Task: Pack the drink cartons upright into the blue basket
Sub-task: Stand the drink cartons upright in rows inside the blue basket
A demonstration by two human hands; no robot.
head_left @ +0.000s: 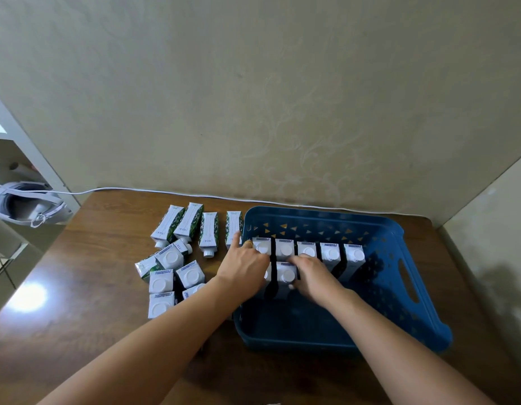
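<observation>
Five cartons (309, 250) stand upright in a row at the basket's (399, 287) far wall, white caps up. We start a second row: our right hand (311, 277) has its grip closed around a carton (286, 275) there; our left hand (244, 263) rests on the one beside it, grip unclear. More cartons (177, 270) wait on the worktop (78, 302), some lying flat. Their print is too blurred to read.
</observation>
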